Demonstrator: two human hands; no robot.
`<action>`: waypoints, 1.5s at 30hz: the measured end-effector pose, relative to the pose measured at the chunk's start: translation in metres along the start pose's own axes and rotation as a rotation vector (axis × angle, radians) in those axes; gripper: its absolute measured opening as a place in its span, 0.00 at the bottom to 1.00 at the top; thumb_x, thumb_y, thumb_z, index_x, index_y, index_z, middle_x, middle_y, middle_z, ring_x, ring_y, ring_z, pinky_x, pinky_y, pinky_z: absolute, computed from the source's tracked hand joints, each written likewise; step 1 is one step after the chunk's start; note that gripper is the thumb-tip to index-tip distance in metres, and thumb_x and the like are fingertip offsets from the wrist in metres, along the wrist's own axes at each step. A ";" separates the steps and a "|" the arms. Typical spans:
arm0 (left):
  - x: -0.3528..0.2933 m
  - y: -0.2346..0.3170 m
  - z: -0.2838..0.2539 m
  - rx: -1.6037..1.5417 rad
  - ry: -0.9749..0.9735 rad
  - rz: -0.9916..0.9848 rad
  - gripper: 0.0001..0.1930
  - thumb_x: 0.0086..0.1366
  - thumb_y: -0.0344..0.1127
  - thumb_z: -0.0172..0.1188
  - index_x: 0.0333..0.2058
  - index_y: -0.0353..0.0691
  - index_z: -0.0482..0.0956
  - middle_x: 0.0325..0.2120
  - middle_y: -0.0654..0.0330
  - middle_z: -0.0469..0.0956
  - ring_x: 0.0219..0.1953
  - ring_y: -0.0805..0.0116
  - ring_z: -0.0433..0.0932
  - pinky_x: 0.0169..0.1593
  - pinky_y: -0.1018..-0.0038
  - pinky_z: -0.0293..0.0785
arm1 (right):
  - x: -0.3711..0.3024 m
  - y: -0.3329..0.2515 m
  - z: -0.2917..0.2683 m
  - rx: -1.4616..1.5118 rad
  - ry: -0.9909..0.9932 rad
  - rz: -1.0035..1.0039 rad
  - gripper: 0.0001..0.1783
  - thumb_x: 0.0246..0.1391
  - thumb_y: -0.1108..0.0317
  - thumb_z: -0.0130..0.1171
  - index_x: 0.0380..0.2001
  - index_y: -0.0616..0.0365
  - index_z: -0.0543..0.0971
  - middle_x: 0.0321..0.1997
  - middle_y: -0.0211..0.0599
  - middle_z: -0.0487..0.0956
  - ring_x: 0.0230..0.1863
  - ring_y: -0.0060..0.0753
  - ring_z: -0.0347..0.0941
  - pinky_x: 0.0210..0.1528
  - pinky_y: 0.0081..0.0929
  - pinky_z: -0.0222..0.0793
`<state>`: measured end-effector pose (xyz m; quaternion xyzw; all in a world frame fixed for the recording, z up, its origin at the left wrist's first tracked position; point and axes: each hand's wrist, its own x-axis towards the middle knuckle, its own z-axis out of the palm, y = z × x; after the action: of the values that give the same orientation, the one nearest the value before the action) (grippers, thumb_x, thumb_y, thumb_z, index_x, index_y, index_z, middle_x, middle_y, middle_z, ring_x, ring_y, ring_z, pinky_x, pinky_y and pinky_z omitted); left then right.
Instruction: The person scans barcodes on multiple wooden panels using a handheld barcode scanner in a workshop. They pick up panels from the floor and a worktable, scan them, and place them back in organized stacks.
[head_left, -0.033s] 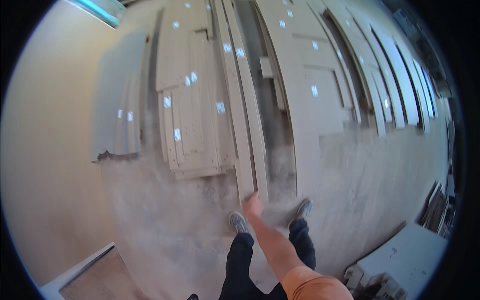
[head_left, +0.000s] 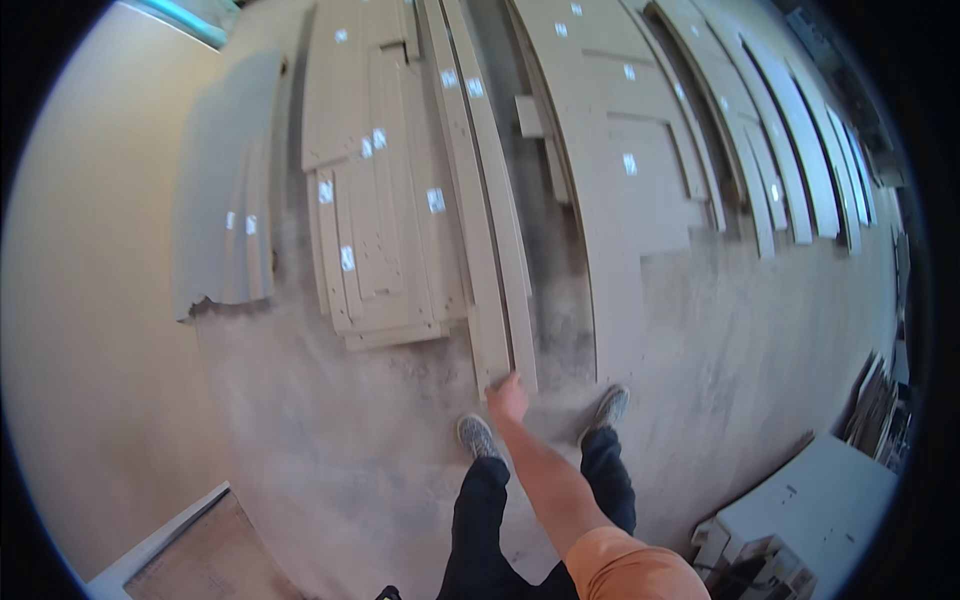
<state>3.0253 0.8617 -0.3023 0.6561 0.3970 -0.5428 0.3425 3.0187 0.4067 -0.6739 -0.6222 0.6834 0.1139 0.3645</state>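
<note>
My right hand [head_left: 508, 398] is closed at the near end of a long narrow beige board [head_left: 483, 320], its bare arm reaching from an orange sleeve. The fingers sit by the gap between this board and a second narrow board [head_left: 517, 300] lying alongside on the right. White labels are stuck to both strips farther up. To their left lies a stack of beige panels [head_left: 400, 250] of differing sizes, with labels and small drilled holes. My left hand is out of sight.
A wide panel stack [head_left: 610, 270] lies right of the strips, with more narrow boards [head_left: 765, 190] beyond. A grey wrapped piece [head_left: 215, 230] is at the left. A white-topped piece [head_left: 810, 500] stands lower right, a brown board [head_left: 205, 550] lower left. My shoes [head_left: 476, 436] flank the strips' ends.
The boards and panels appear slightly higher in the picture and mostly a little farther left. My right hand stays on the narrow board's end.
</note>
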 end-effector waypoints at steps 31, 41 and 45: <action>-0.024 0.013 0.138 0.249 -0.139 0.162 0.29 0.63 0.43 0.61 0.58 0.29 0.71 0.42 0.50 0.84 0.43 0.66 0.81 0.48 0.72 0.75 | 0.072 0.029 0.002 -0.010 0.136 -0.301 0.63 0.38 0.54 0.78 0.71 0.66 0.50 0.74 0.65 0.49 0.75 0.65 0.46 0.72 0.55 0.49; -0.024 0.046 0.158 0.339 -0.099 0.212 0.29 0.62 0.42 0.62 0.57 0.29 0.72 0.39 0.50 0.85 0.36 0.71 0.79 0.43 0.75 0.75 | 0.106 0.019 0.014 -0.007 0.159 -0.432 0.60 0.38 0.63 0.73 0.70 0.68 0.49 0.69 0.76 0.49 0.69 0.74 0.50 0.69 0.59 0.50; -0.020 0.050 0.147 0.299 -0.104 0.196 0.29 0.62 0.40 0.62 0.59 0.29 0.71 0.39 0.50 0.85 0.37 0.71 0.79 0.43 0.74 0.75 | 0.106 0.028 0.010 0.024 0.220 -0.467 0.57 0.38 0.64 0.71 0.70 0.66 0.52 0.69 0.74 0.51 0.68 0.73 0.53 0.67 0.60 0.52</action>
<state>3.0037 0.7063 -0.3081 0.7061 0.2280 -0.5931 0.3126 3.0006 0.3373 -0.7569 -0.7674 0.5580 -0.0498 0.3118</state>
